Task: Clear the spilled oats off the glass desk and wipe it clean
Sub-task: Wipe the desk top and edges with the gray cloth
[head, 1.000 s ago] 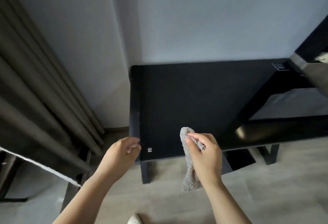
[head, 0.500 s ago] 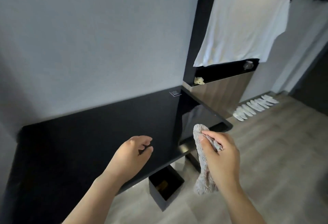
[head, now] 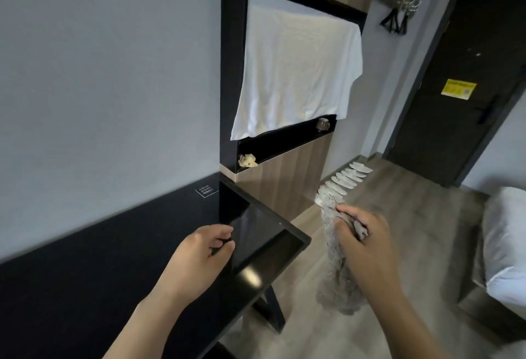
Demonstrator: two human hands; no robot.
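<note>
I read the right hand [head: 367,247] as gripping the grey cloth [head: 334,279], fingers curled round its upper part, off the right end of the glass desk [head: 85,273] and over the floor. The cloth's loose tail hangs down, so it is carried clear of the surface rather than applied to it. The left hand [head: 199,256] hovers above the desk's right end, fingers curled toward the thumb; I cannot tell whether it cups anything. No oats show on the desk's dark top, which suggests the wiping is done or nearly so
</note>
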